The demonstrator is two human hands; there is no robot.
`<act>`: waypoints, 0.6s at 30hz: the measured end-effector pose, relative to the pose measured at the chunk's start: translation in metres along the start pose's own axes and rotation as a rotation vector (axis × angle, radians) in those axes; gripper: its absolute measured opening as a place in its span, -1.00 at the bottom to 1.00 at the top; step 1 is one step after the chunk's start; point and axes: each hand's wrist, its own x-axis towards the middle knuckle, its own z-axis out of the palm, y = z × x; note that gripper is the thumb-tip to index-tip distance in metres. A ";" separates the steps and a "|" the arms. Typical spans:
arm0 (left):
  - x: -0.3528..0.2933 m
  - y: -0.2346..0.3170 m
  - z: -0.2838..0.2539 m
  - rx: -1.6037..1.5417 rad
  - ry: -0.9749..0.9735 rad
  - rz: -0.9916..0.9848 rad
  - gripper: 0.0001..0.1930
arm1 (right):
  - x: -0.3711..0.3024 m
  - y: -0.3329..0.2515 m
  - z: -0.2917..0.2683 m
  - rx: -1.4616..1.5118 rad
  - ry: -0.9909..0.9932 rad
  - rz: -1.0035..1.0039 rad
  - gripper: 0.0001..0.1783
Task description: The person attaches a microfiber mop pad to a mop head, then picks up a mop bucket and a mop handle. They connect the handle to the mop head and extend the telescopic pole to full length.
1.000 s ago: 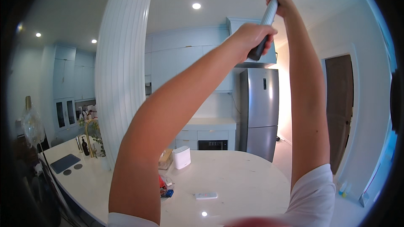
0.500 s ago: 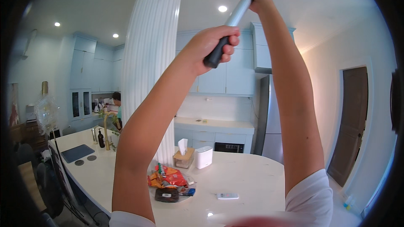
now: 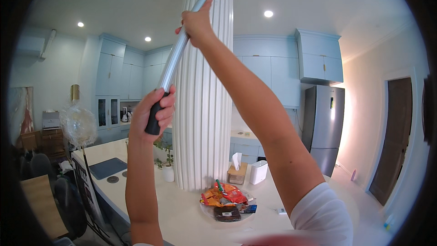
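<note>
Both my arms are raised, holding a long silver pole (image 3: 175, 59) with a black grip at its lower end. My left hand (image 3: 154, 111) is closed around the black grip. My right hand (image 3: 198, 23) grips the metal shaft higher up. The pole slants up to the right and passes out of view at the top, in front of a white fluted column (image 3: 205, 109). Its upper end is hidden.
The column rises from a white curved counter (image 3: 182, 209) carrying a plate of snack packets (image 3: 227, 200), a tissue box (image 3: 237, 171), a white canister (image 3: 258, 171) and a potted plant (image 3: 166, 164). Pale blue cabinets (image 3: 282, 73) and a steel fridge (image 3: 324, 127) line the back wall. A dark door (image 3: 393, 141) stands right.
The view has swung left. Both hands with the pole have moved leftward and lower in view, now in front of the column; the left hand dropped well below the right.
</note>
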 end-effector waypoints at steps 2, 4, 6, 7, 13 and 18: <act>-0.013 0.000 -0.016 -0.035 0.018 0.014 -0.75 | 0.003 0.022 0.019 -0.085 -0.014 -0.045 0.01; -0.021 -0.003 -0.030 -0.078 0.011 0.027 -0.74 | -0.003 0.031 0.028 -0.095 -0.059 0.039 0.01; -0.025 -0.007 -0.040 -0.083 0.041 0.021 -0.78 | -0.021 0.022 0.036 -0.095 -0.103 0.128 0.01; -0.026 -0.012 -0.042 -0.082 0.052 0.018 -0.79 | -0.020 0.024 0.035 -0.131 -0.112 0.164 0.01; 0.019 -0.077 0.007 0.159 0.251 -0.186 -0.87 | -0.020 0.032 -0.050 -0.167 -0.088 0.145 -0.04; 0.009 -0.168 0.083 0.350 0.163 -0.227 -0.80 | -0.107 -0.029 -0.128 -0.233 0.000 0.183 -0.11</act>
